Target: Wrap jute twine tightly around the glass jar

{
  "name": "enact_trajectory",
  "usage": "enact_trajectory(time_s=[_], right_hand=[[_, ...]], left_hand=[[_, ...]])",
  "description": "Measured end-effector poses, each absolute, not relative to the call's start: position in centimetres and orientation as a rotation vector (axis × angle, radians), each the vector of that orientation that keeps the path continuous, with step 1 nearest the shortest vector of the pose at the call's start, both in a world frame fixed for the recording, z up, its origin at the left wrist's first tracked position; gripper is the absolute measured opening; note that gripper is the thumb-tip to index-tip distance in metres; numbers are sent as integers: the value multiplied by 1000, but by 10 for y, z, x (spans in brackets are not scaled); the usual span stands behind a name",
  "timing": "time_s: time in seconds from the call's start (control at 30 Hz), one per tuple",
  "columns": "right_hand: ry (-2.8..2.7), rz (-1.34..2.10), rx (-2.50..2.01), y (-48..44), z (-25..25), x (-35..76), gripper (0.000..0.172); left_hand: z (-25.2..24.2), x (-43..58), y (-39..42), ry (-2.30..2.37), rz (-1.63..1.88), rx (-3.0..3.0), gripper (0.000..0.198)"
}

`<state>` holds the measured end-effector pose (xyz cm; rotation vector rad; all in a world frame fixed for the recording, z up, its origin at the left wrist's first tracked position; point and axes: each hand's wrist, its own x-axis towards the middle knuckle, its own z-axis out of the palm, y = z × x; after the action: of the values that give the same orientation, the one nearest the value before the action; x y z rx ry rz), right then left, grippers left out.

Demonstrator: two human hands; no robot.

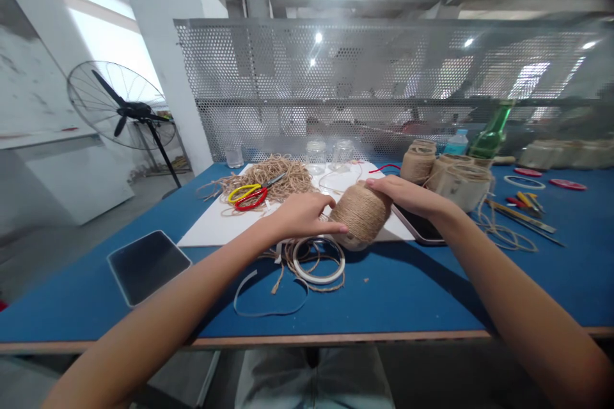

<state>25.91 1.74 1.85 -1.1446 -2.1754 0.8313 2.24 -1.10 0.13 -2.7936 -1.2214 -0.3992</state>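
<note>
Both hands are on a twine-wrapped jar (361, 214), tilted just above the front edge of a white sheet (206, 230). My left hand (307, 214) grips its left side, thumb low and fingers curled behind. At its upper right end, my right hand (400, 195) holds on with the thumb on top; its other fingers are mostly hidden. Below the jar lie a white tape roll (296, 262) and loose lengths of twine (275, 284). A heap of twine (288, 172) sits behind my left hand, with red-and-yellow-handled scissors (256, 193) on it.
Two clear glass jars (315, 156) stand at the back. On the right are more wrapped jars (418, 163), a green bottle (492, 131), a phone (422, 230) and several tools (522, 217). A dark tablet-like panel (149, 266) lies left. Perforated metal screen (384, 77) closes the back.
</note>
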Motion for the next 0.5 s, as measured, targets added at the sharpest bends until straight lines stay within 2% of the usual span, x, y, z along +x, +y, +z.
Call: enact_trajectory(time_s=[0.3, 0.5], right_hand=[[-2216, 947, -1105, 14, 20, 262, 43], [-2204, 1006, -1080, 14, 20, 263, 45]], left_hand=[[7, 11, -4, -1132, -303, -2926, 67], [12, 7, -4, -1096, -429, -2874, 53]])
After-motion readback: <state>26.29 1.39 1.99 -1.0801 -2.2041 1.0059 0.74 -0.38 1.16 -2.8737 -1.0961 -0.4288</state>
